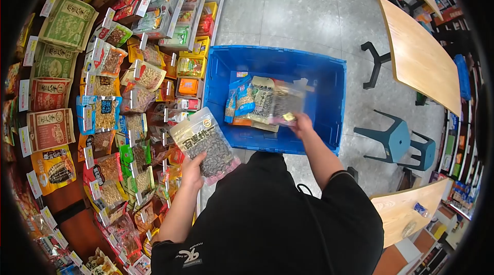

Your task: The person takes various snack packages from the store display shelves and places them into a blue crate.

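Note:
My left hand (193,170) is closed on the lower edge of a clear-and-cream bag of dark seeds (208,149), held between the shelf and the bin. Over the right part of the blue bin (275,144), my right hand (300,124) grips the lower corner of another bag of dark seeds (287,101), slightly blurred. Inside the bin lie a cream bag of seeds (262,99) and blue snack bags (245,98), with an orange package (241,121) partly hidden under them.
Shelves of hanging snack bags (100,115) with price tags fill the left side. Boxed snacks (191,66) stand beside the bin. At right are wooden tables (424,53), a teal stool (395,141) and more shelving behind. Grey tiled floor (288,12) lies beyond the bin.

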Motion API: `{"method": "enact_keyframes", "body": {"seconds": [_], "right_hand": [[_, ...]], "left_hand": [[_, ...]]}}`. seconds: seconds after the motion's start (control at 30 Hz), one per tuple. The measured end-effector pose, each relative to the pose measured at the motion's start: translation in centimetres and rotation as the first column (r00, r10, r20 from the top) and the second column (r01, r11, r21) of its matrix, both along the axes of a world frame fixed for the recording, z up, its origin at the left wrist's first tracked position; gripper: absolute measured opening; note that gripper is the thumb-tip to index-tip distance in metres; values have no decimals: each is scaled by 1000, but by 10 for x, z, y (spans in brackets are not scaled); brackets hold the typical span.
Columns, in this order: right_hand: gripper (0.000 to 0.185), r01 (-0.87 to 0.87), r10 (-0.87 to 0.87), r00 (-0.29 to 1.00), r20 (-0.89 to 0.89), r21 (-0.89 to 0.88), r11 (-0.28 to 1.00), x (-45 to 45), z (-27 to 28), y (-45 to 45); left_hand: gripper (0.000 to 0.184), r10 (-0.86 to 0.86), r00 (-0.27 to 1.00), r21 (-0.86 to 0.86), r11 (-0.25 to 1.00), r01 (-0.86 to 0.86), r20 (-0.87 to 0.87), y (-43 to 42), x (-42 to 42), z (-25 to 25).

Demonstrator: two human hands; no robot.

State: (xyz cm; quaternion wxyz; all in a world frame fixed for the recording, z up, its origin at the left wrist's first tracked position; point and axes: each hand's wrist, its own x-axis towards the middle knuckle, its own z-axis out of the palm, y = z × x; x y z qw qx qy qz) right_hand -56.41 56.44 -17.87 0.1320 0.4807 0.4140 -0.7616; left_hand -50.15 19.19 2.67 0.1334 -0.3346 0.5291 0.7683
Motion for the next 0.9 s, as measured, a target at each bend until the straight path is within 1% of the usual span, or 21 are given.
{"method": "enact_keyframes", "body": {"seconds": [0.03,0.07,0.13,0.23,0.33,0.4,0.43,0.47,0.5,0.53,0.6,0.63,0.73,0.83,0.87,0.9], "right_hand": [[26,3,-6,999,36,61,998,0,-36,17],[32,20,-24,999,48,68,997,0,-56,30],[40,34,-64,991,115,243,969,2,-73,40],[35,-10,-45,988,150,346,938,4,-95,39],[54,-157,97,975,202,308,938,0,-107,31],[54,-204,125,969,211,412,888,-1,-134,28],[54,-227,140,966,216,461,858,2,-157,28],[54,-299,181,946,269,512,805,2,-185,32],[54,-370,217,921,323,555,745,4,-214,38],[54,-438,247,892,378,591,677,6,-230,43],[56,-521,324,835,445,449,726,0,-205,50],[58,-554,363,803,472,371,745,0,-205,53],[59,-627,399,753,523,388,676,-6,-212,60],[58,-723,413,681,604,466,510,-3,-229,59],[58,-656,391,734,555,431,619,-6,-216,55],[58,-580,360,783,507,385,718,-11,-186,47]], "left_hand": [[42,11,1000,0,1000,-11,19,1,1,1],[43,21,999,0,1000,-21,38,1,1,1],[44,47,998,-9,999,-47,48,3,3,2],[45,113,989,-17,994,-112,91,7,11,4],[45,144,984,-20,990,-143,100,8,13,8],[46,146,983,-35,989,-143,111,9,19,3],[47,142,983,-54,989,-137,119,8,20,0],[48,131,984,-70,990,-124,119,7,17,-4],[48,126,982,-51,991,-120,141,5,19,-10],[48,131,981,-54,991,-124,146,9,18,-8],[48,140,978,-60,989,-132,157,22,16,0],[48,135,980,-54,990,-129,148,24,15,-1],[46,133,982,-31,991,-130,132,29,12,-7],[44,134,978,-31,991,-131,158,32,7,-4],[44,130,979,-31,991,-127,160,33,4,-3],[45,126,979,-31,992,-123,162,35,2,-2]]}}
